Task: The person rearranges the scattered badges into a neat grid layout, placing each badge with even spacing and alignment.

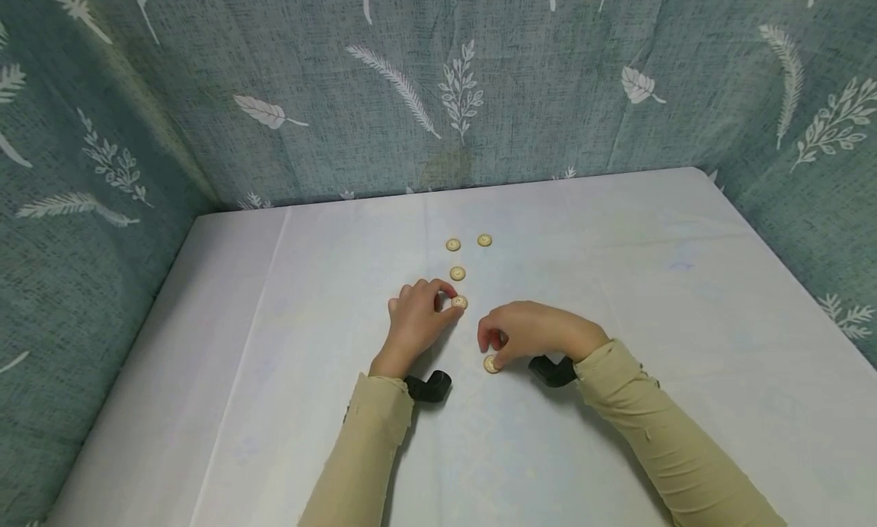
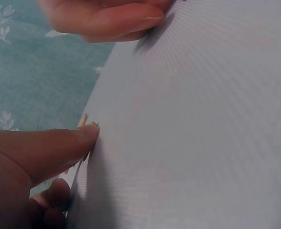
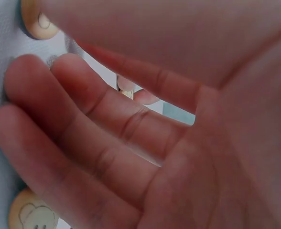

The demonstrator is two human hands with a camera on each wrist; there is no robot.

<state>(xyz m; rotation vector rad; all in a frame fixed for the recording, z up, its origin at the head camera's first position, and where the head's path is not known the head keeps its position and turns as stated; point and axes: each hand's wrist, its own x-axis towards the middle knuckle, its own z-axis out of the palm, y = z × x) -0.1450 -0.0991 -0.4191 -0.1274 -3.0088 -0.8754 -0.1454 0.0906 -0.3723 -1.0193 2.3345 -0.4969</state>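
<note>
Small round wooden buttons lie on the white table. Between thumb and index finger, my left hand (image 1: 418, 317) pinches one button (image 1: 462, 301). Only thin edges of buttons show past the left thumb in the left wrist view. Nearer to me, my right hand (image 1: 530, 330) has its thumb over another button (image 1: 489, 365), with the index finger reaching down beside it. In the right wrist view that button (image 3: 44, 27) is partly covered by the thumb, and the other fingers extend loosely. Below these fingers shows a further button (image 3: 28, 210) with an animal head drawn on it.
Ahead of the left hand lie three more buttons, one close (image 1: 457, 273) and two farther back, at left (image 1: 453, 244) and right (image 1: 484, 240). A patterned green cloth (image 1: 329, 93) rises behind the table (image 1: 329, 298). Both wrists carry black camera mounts.
</note>
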